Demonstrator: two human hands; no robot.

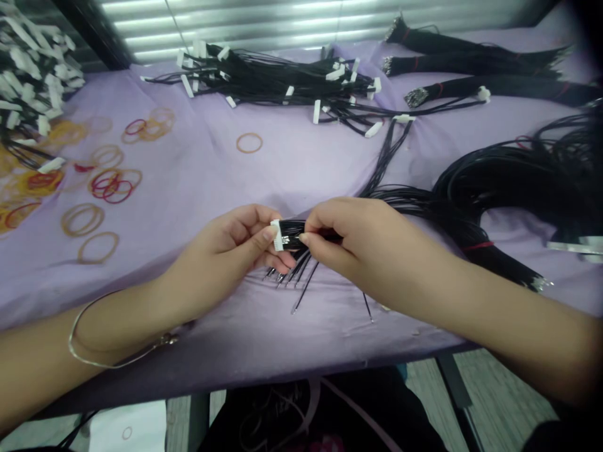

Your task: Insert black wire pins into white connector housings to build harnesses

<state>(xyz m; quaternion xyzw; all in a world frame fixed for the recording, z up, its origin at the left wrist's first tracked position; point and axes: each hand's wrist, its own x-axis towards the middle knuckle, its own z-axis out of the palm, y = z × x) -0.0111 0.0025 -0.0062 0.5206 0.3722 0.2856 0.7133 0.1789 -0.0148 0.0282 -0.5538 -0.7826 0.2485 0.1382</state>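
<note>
A white connector housing (278,236) is pinched between the thumb and fingers of my left hand (242,242). Black wires (293,227) run out of its right side toward my right hand (351,235). The thumb and index finger of that hand are closed on a black wire close to the housing, its metal terminal (285,240) lying at the housing's edge. Below the hands, several loose wire ends (287,276) with crimped metal tips hang over the purple cloth. Whether the terminal sits inside the housing I cannot tell.
Finished-looking cable bundles with white connectors (282,78) lie at the back. Tied black wire bundles (471,63) are at the back right, a looped wire bundle (494,182) at right. Rubber bands (110,185) and a heap of white connectors (32,75) occupy the left. The purple cloth (198,157) covers the table.
</note>
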